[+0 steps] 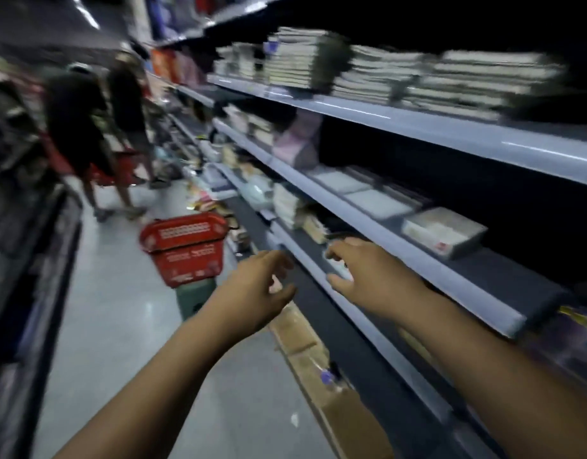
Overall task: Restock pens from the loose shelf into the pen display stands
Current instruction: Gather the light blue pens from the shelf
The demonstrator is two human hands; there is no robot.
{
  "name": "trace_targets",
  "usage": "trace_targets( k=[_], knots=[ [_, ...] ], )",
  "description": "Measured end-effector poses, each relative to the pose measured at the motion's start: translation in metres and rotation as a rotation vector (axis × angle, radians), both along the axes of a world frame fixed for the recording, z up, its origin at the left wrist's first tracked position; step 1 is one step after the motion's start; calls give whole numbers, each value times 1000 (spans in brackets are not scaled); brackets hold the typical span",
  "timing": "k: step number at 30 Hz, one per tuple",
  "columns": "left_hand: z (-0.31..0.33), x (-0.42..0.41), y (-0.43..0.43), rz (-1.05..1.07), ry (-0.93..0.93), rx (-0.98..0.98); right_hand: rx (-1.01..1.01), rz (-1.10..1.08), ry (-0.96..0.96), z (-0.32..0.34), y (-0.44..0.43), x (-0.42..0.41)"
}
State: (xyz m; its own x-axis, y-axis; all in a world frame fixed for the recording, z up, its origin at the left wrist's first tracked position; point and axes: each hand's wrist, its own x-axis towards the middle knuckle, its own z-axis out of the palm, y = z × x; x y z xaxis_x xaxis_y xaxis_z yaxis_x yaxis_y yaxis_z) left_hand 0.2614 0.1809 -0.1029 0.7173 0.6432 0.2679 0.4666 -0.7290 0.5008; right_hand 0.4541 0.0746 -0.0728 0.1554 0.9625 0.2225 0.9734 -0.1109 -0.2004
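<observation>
Both of your hands are out in front of you, and the whole view is smeared by motion. Your left hand [255,289], just below centre, has its fingers loosely bent and holds nothing. Your right hand [371,276], at 4 o'clock, hangs over the front lip of a grey-blue shelf [385,346]. Its thumb and fingers are apart and relaxed, with nothing grasped that you can make out. The blur keeps you from picking out any pens, so you cannot tell where they lie or which way they point. A dark slim thing [340,235] sits just past your right fingertips, with its long axis running roughly 9 to 3. It is too blurred to name. At 8 o'clock, two red baskets [183,233] are stacked one on the other on a green stool [194,298]. Two people [77,127] stand down the aisle at 10 o'clock on a pale glossy floor [120,326]. Tiers of shelving run from 12 to 4 o'clock, with piles of notebooks [298,58] on an upper tier. Cardboard boxes [348,415] line the base at 6 o'clock.
</observation>
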Motion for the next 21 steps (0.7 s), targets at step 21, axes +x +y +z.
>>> trace_targets(
  k=[21],
  knots=[
    [77,-282,596,546,-80,45,52,492,-28,74,720,-259]
  ],
)
